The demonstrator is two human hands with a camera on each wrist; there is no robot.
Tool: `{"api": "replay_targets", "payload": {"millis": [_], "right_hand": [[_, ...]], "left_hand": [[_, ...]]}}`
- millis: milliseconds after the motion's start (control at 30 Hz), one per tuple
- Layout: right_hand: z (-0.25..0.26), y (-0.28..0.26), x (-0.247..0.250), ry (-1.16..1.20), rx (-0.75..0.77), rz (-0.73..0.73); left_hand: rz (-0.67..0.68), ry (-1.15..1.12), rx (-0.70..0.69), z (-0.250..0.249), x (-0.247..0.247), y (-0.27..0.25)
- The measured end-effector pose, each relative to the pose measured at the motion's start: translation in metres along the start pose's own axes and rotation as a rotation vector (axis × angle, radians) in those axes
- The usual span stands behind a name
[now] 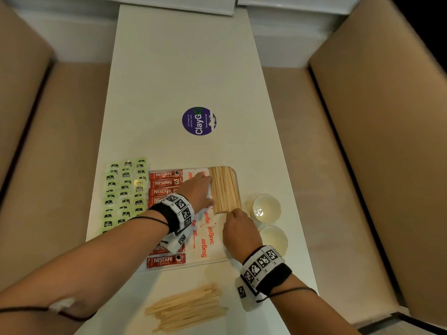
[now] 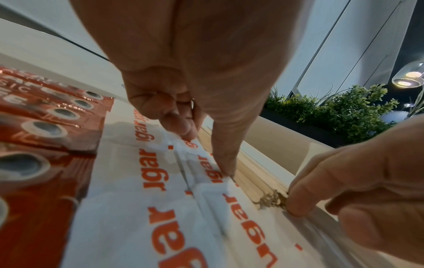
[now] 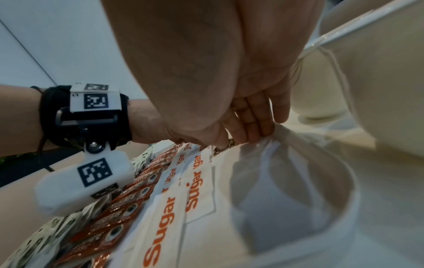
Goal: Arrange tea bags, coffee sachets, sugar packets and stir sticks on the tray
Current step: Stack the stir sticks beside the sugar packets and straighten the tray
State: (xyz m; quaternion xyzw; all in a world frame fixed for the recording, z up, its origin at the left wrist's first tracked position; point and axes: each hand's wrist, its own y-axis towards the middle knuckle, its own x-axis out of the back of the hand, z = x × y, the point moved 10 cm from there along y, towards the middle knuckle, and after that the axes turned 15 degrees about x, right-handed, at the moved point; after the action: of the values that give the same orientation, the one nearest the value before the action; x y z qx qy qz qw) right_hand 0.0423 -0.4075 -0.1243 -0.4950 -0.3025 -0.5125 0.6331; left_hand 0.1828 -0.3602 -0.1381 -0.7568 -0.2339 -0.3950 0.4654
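Observation:
A white tray [image 1: 208,262] holds a column of red coffee sachets [image 1: 165,183], white sugar packets [image 1: 208,238] and a neat bundle of wooden stir sticks [image 1: 226,189] along its right side. Green tea bags [image 1: 125,192] lie in rows on the table left of the tray. My left hand [image 1: 205,187] rests on the sugar packets, and its straight forefinger [image 2: 226,159] presses down at the left edge of the sticks [image 2: 252,183]. The fingertips of my right hand [image 1: 235,213] touch the near ends of the bundle. A loose heap of stir sticks [image 1: 191,308] lies on the table near me.
Two white bowls [image 1: 266,208] [image 1: 274,239] stand just right of the tray, close to my right hand. A purple round sticker [image 1: 198,121] sits on the narrow white table farther away. Beige sofa seats flank the table on both sides.

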Motion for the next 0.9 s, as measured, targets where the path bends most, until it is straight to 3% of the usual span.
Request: {"api": "replay_targets", "payload": {"millis": [200, 433, 700, 900], "right_hand": [[0.002, -0.004, 0.007, 0.090, 0.019, -0.026], [0.037, -0.032, 0.015, 0.157, 0.255, 0.041], [0.081, -0.064, -0.013, 0.101, 0.482, 0.207], [0.111, -0.088, -0.049, -0.011, 0.582, 0.359]], "left_hand": [[-0.032, -0.026, -0.040, 0.005, 0.006, -0.016], [0.010, -0.029, -0.072, 0.032, -0.007, -0.082], [0.125, 0.067, -0.137, 0.061, -0.055, -0.171], [0.154, 0.148, -0.098, 0.069, -0.091, -0.216]]}}
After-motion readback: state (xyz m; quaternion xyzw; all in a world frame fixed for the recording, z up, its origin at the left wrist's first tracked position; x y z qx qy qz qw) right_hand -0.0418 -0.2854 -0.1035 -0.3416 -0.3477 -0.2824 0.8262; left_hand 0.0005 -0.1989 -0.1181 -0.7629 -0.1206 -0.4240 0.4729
